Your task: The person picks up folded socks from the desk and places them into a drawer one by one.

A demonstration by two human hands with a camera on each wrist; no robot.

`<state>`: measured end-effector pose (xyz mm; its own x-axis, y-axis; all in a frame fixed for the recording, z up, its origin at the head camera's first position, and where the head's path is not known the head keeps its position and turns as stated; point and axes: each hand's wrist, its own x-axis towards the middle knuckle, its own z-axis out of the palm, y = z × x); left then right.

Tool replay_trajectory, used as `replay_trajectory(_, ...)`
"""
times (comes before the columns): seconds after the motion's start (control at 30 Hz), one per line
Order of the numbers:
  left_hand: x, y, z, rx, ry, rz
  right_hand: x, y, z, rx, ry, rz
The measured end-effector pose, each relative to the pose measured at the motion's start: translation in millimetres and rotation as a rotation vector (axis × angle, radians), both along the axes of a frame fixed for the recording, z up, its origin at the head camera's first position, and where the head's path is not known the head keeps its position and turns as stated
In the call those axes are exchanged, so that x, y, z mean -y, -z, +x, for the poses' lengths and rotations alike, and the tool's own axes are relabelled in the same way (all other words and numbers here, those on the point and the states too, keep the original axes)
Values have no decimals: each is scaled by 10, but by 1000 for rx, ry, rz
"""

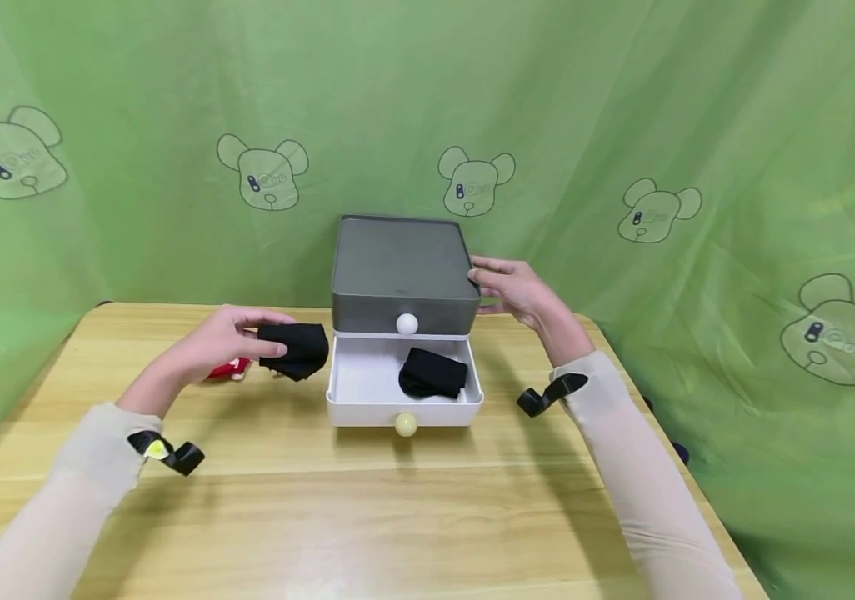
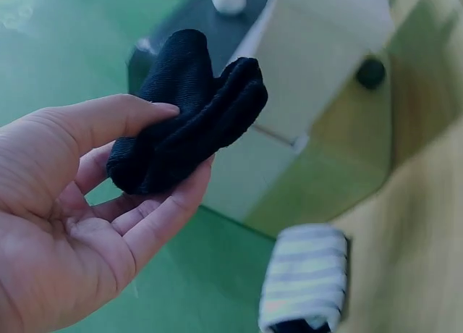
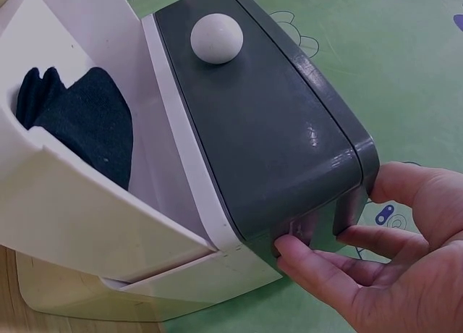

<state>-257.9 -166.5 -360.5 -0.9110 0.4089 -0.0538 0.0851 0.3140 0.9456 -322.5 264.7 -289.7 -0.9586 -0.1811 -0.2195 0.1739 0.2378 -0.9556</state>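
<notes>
My left hand (image 1: 221,342) pinches a folded black sock (image 1: 296,348) between thumb and fingers, above the table just left of the drawer. A two-tier drawer box (image 1: 405,258), grey on top and white below, stands near the back of the table. Its lower white drawer (image 1: 363,414) is pulled out, with another folded black sock (image 1: 433,373) lying in its right part. My right hand (image 1: 513,287) rests its fingertips against the right side of the grey tier. In the right wrist view those fingers (image 3: 318,275) are mostly straight.
A red item (image 1: 230,369) lies on the wooden table (image 1: 412,525), partly hidden beneath my left hand. A grey-and-white striped folded sock (image 2: 304,275) shows in the left wrist view. A green curtain (image 1: 397,92) hangs behind the table.
</notes>
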Motion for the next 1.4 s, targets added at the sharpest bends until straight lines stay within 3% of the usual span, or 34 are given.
replay_trajectory(0.2, -176, -185, 73, -26, 15, 26, 3, 17, -4, 3, -1, -8)
replay_trajectory(0.47, -517, -355, 102, -89, 35, -5, 3, 13, -28, -5, 2, -10)
replay_trajectory(0.63, -676, -421, 65, -150, 43, -129, 1, 24, -26, 0, -2, -10)
replay_trajectory(0.93, -918, -458, 22, -293, 91, -354, -3, 22, -6, -10, -5, -4)
replay_trajectory(1.4, -1106, -396, 23, -362, 138, -469, -15, 39, -33, -11, -10, -17)
